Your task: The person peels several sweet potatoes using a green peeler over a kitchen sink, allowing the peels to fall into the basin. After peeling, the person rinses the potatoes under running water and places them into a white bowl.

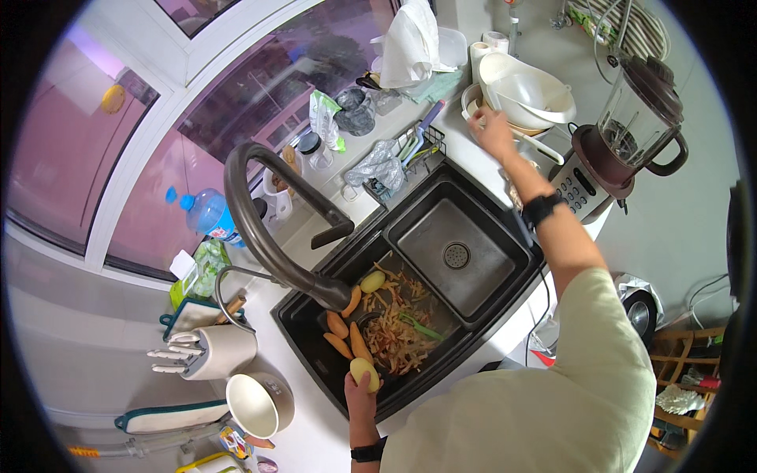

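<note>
My left hand [359, 397] holds a peeled potato [365, 375] over the near left edge of the black double sink [307, 355]. Several peeled orange sweet potatoes [337, 324] and another peeled potato [372, 282] lie in the left basin, beside a heap of vegetable peelings [396, 343]. A green-handled tool [421, 326], perhaps a peeler, rests on the peelings. Stretched out past the sink, my right hand [489, 131] is at the stacked white bowls and colanders [523, 91]; its fingers are bent and slightly blurred, and whether they grip anything is unclear.
A dark curved faucet [254, 236] arches over the left basin. The right basin [455, 254] has a drain strainer. Left of the sink stand a knife block [225, 352] and a white pot [260, 405]. A blender [627, 136] stands right of the bowls, a wire caddy [434, 142] behind the sink.
</note>
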